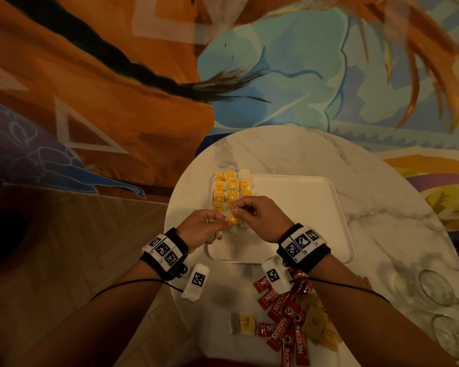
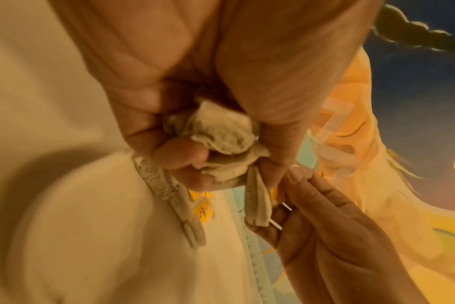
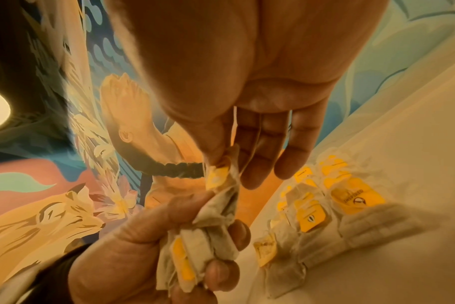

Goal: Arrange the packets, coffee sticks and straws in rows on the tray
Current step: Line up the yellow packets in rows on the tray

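Your left hand clutches a bunch of tea bags over the tray's left edge, your right hand pinches one bag's tag, rows of bags fill the tray's far-left corner.

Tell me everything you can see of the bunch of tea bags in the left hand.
The bunch of tea bags is several soft, crumpled, pale paper-like bags with yellow tags, gripped in the left hand above the near left part of the white tray. One bag sticks up from the bunch; the right hand pinches it at its yellow tag, thin string trailing. The exact count is unclear.
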Motion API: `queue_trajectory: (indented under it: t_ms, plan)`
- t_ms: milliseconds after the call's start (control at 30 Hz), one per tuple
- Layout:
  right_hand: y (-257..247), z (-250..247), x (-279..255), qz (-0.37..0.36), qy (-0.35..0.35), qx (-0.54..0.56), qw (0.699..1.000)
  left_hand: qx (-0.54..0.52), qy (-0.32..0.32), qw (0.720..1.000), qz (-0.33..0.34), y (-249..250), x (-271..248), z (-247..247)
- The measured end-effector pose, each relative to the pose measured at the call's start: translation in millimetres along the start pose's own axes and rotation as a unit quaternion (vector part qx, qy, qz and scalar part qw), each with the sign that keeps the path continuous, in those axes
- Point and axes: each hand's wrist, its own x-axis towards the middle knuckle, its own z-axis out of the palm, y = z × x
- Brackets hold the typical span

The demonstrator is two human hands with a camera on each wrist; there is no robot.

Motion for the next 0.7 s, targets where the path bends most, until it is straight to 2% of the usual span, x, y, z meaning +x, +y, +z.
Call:
queue_trajectory:
  t_ms: [200, 300, 400, 467, 567, 700]
  plan:
    - [9.1, 8.0, -0.6, 0.03, 0.001, 0.055, 0.998, -0.043, 0.027, 0.999, -0.007, -1.7, 0.3, -2.5]
    - [13.8, 9.4, 1.8, 0.043, 0.028, 0.054, 0.997, -0.069, 0.049, 0.996, -0.024, -2.4, -0.4, -7.6]
    - [17.7, 7.1, 5.2, 0.061, 0.035, 0.036, 0.997, -0.152, 0.078, 0.984, -0.054, -2.3, -0.9, -18.9]
    - [20.8, 6.2, 6.5, 0.061, 0.014, -0.014, 0.998, -0.215, 0.084, 0.97, -0.071, -3.8, -1.8, -28.3]
    - [19.9, 11.1, 5.0, 0.048, -0.041, -0.112, 0.992, -0.253, 0.09, 0.959, -0.091, -9.0, -2.3, -39.3]
    - [23.1, 29.2, 4.9, 0.047, -0.124, -0.151, 0.98, -0.294, 0.094, 0.944, -0.116, -15.0, -1.9, -42.8]
